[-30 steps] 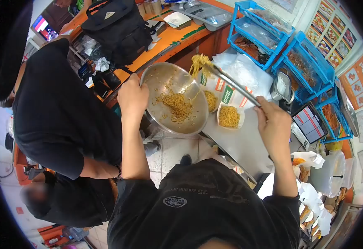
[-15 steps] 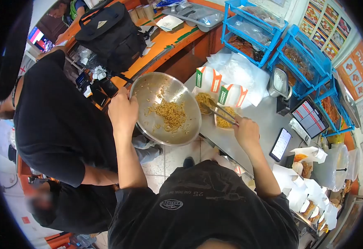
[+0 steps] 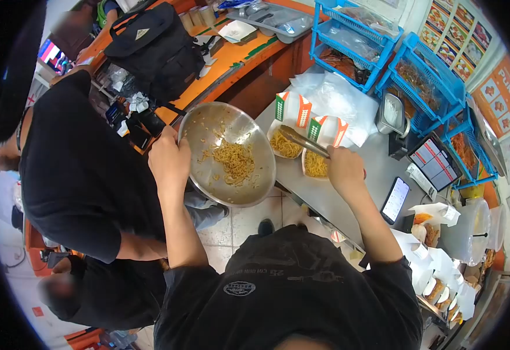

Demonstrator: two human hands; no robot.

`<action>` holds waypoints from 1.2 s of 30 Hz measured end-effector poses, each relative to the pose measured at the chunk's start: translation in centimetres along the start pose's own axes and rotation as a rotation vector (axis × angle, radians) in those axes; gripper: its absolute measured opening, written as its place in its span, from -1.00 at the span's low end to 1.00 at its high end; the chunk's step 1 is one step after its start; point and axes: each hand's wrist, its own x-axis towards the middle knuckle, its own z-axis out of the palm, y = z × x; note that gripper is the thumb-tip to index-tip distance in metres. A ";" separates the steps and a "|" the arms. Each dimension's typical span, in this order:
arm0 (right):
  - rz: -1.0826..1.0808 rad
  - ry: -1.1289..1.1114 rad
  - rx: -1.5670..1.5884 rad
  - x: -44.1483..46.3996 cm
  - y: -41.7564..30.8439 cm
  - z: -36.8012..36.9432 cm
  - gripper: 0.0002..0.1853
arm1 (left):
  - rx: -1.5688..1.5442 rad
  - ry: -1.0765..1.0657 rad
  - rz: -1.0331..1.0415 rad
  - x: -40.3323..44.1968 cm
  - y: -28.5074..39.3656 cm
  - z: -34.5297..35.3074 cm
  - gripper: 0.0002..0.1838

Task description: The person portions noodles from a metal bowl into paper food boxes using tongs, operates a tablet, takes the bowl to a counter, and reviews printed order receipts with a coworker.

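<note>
My left hand (image 3: 170, 157) grips the rim of a tilted steel mixing bowl (image 3: 261, 189), fingers closed on its left edge. Inside the bowl lies a clump of noodles (image 3: 234, 163), with bits stuck to the wall. My right hand (image 3: 346, 170) is closed around metal tongs (image 3: 310, 143), whose tips point left over the takeaway boxes. Two open paper boxes stand side by side on the steel counter: the left box (image 3: 293, 109) and the right box (image 3: 328, 129), both holding noodles. I see no noodles hanging from the tongs.
Clear plastic bags (image 3: 331, 96) lie behind the boxes. Blue stacked baskets (image 3: 354, 49) stand at the back right. A phone (image 3: 395, 200) and a tablet (image 3: 434, 165) lie right of my hand. People in black (image 3: 86, 175) stand close on my left.
The tongs have swung up and away from the noodles in the boxes, turning more level. The bowl has shifted slightly left with my left hand.
</note>
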 end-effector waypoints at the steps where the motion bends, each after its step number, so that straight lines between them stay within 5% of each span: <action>1: 0.013 -0.028 -0.011 -0.3 0.2 -0.2 -0.85 | -0.013 0.005 0.004 -0.1 0.0 0.0 -0.84; 9: 0.106 -0.019 0.282 -4.5 -0.9 -8.4 -0.64 | -0.035 -0.033 0.007 -0.5 1.5 0.2 -0.86; 12: -0.034 -0.063 0.379 -5.1 -2.2 -6.8 -0.60 | -0.087 -0.039 0.060 -1.0 2.9 0.5 -0.87; 19: 0.019 -0.105 0.147 -7.9 -2.8 -2.5 -0.46 | -0.123 -0.108 0.125 -2.8 5.3 -0.2 -0.88; 36: 0.023 0.106 0.062 -12.1 3.3 -1.7 -0.78 | -0.096 -0.184 0.188 -3.9 8.6 0.6 -0.82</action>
